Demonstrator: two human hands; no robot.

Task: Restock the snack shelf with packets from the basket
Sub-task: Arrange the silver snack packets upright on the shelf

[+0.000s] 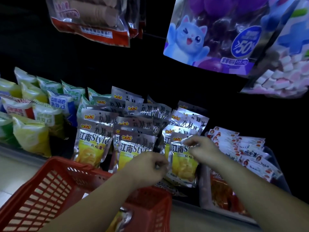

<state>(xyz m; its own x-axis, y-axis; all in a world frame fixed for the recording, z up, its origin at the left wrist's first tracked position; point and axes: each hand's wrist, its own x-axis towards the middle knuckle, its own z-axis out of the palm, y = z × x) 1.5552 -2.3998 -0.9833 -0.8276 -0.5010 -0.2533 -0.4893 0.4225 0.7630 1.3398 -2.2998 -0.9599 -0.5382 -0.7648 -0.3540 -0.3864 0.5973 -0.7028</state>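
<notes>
Left hand [148, 166] and right hand [201, 150] pinched the silver packet [183, 162] by its edges, mid-frame; it was best seated upright, label outward.

glossy foil packets [93, 144], plastic basket [50, 186]

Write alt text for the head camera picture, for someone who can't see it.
A silver-and-yellow snack packet is held upright at the front of a row of matching packets: the left hand pinches its left edge, the right hand its top. A red basket sits below the hands.
</notes>
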